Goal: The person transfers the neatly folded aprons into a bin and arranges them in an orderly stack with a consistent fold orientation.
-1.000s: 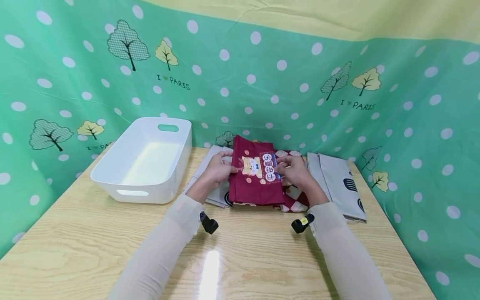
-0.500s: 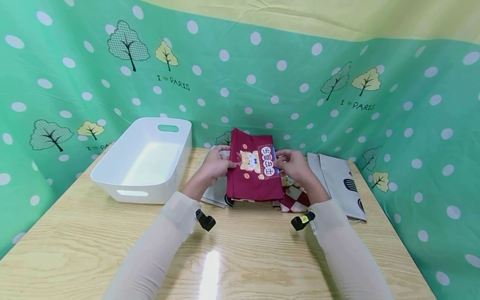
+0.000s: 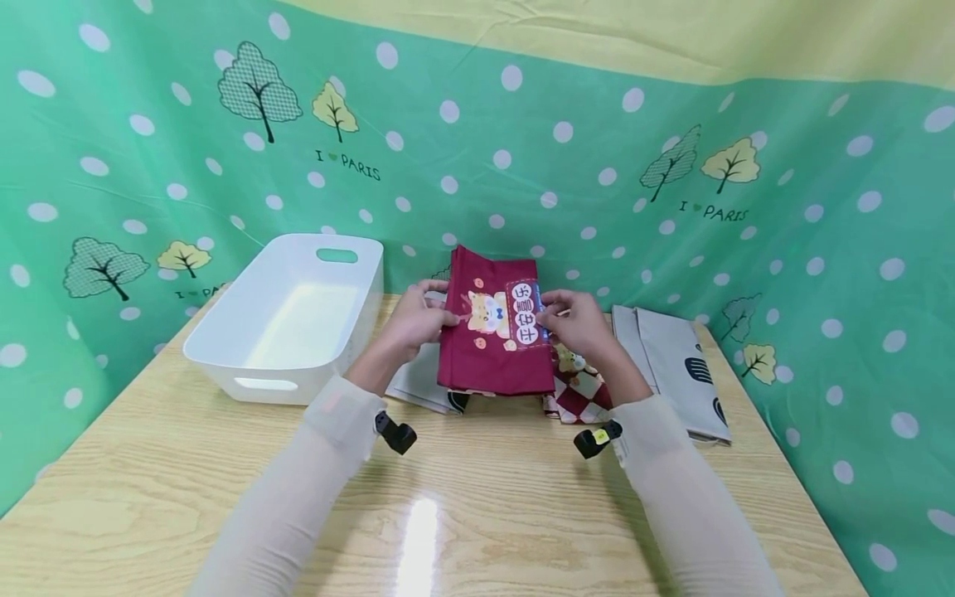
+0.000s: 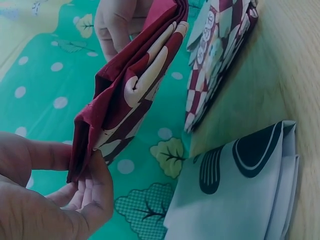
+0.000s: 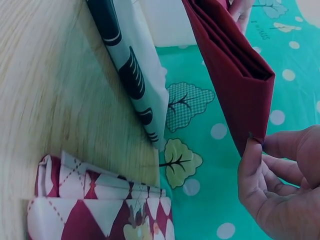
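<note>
A folded maroon cloth (image 3: 494, 365) with a cartoon animal and white characters is held up above the table. My left hand (image 3: 414, 322) pinches its left edge, thumb on the front. On the opposite edge my right hand (image 3: 574, 322) pinches it between thumb and fingers. Seen in the left wrist view, the cloth's underside (image 4: 127, 115) has a cream and maroon checked pattern and several layers. Behind and below lie a folded grey cloth (image 3: 421, 380) with black prints, partly covered by it, and a folded checked cloth (image 3: 582, 398) at the right.
A white plastic bin (image 3: 276, 332) with handle slots stands at the left on the wooden table (image 3: 492, 514). Another folded grey cloth (image 3: 682, 365) lies at the right, beyond my right forearm. A green dotted curtain (image 3: 492, 166) hangs along the back.
Both hands have carried the maroon cloth up and to the left. More of the checked cloth on the right shows now, and the cloth covers more of the left grey one.
</note>
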`<state>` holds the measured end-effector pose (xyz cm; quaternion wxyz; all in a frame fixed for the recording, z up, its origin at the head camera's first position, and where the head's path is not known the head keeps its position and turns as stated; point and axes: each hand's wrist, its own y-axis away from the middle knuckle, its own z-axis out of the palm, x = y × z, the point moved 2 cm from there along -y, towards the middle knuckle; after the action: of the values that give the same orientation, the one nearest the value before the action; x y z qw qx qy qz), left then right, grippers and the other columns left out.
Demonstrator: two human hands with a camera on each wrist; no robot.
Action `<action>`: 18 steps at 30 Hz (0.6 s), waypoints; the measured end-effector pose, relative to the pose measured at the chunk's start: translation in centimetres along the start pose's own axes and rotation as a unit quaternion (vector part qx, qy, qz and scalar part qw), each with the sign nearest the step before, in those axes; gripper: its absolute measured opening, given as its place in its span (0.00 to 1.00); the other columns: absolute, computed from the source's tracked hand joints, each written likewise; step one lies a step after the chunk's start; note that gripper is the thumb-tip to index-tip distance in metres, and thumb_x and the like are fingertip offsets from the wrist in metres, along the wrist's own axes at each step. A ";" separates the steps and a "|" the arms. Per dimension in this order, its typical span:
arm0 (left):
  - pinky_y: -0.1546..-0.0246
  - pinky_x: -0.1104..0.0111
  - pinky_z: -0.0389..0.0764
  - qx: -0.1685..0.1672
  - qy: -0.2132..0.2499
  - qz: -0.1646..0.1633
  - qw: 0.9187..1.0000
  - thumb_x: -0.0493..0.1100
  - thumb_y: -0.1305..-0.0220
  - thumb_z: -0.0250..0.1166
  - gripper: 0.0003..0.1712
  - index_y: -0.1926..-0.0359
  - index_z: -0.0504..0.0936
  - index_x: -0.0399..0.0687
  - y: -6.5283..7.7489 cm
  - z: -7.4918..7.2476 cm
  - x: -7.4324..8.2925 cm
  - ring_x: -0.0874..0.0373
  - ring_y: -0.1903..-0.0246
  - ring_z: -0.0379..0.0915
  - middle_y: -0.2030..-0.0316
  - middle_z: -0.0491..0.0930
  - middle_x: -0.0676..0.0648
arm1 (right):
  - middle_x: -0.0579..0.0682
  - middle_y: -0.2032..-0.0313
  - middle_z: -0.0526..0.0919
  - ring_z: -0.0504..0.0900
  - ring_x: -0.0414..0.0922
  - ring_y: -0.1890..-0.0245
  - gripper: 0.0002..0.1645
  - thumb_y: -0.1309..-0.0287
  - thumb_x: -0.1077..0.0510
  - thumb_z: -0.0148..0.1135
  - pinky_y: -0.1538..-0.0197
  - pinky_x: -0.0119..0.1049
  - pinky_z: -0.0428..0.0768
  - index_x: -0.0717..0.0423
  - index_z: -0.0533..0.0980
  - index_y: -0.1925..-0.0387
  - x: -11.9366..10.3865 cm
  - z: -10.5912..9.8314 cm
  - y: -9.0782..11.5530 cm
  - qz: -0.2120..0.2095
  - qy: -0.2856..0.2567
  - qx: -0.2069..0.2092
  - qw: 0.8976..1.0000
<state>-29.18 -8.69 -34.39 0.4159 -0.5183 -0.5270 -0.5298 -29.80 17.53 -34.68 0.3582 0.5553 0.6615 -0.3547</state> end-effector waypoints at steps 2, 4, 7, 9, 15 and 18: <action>0.56 0.58 0.87 0.000 -0.002 0.003 1.000 0.29 0.32 0.63 0.33 0.28 0.65 0.44 0.2 -0.3 0.1 0.46 0.56 0.83 0.52 0.77 0.36 | 0.58 0.56 0.79 0.82 0.53 0.57 0.22 0.29 0.62 0.61 0.53 0.56 0.86 0.62 0.75 0.37 -0.3 0.1 0.1 -0.003 -0.003 0.000 1.000; 0.56 0.58 0.87 0.001 -0.007 0.007 1.000 0.30 0.32 0.62 0.33 0.28 0.64 0.44 0.5 -0.6 0.2 0.45 0.54 0.82 0.51 0.77 0.36 | 0.58 0.56 0.79 0.82 0.53 0.57 0.22 0.29 0.61 0.61 0.53 0.55 0.86 0.62 0.75 0.36 -0.6 0.2 0.2 -0.007 -0.006 -0.002 1.000; 0.56 0.59 0.87 0.000 -0.011 0.018 1.000 0.31 0.31 0.62 0.33 0.27 0.64 0.43 0.8 -1.2 0.3 0.44 0.53 0.82 0.50 0.76 0.35 | 0.58 0.56 0.79 0.82 0.52 0.57 0.22 0.28 0.61 0.61 0.54 0.53 0.87 0.61 0.75 0.36 -1.0 0.3 0.4 -0.014 -0.008 -0.003 1.000; 0.56 0.59 0.87 -0.002 -0.012 0.024 1.000 0.31 0.31 0.62 0.34 0.27 0.63 0.42 1.0 -1.5 0.5 0.43 0.51 0.81 0.49 0.76 0.34 | 0.58 0.56 0.79 0.82 0.52 0.58 0.22 0.28 0.60 0.61 0.56 0.52 0.87 0.61 0.75 0.36 -1.3 0.5 0.5 -0.023 -0.012 -0.005 1.000; 0.56 0.58 0.87 0.001 -0.027 0.033 0.999 0.32 0.31 0.61 0.34 0.26 0.61 0.41 1.8 -2.9 1.2 0.42 0.49 0.80 0.47 0.75 0.34 | 0.58 0.57 0.78 0.83 0.52 0.59 0.24 0.29 0.60 0.62 0.60 0.43 0.88 0.59 0.75 0.34 -2.2 1.1 0.5 -0.037 -0.038 -0.013 0.999; 0.57 0.58 0.88 0.005 -0.028 0.036 0.999 0.31 0.31 0.61 0.35 0.26 0.61 0.40 2.0 -3.4 1.4 0.42 0.50 0.80 0.48 0.74 0.33 | 0.58 0.58 0.78 0.83 0.51 0.62 0.24 0.29 0.59 0.62 0.66 0.38 0.86 0.58 0.76 0.34 -2.7 1.3 0.6 -0.037 -0.039 -0.013 0.998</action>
<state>-27.79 -12.13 -32.43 0.4224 -0.5496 -0.5219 -0.4971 -28.78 15.14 -33.00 0.3774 0.5117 0.6715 -0.3804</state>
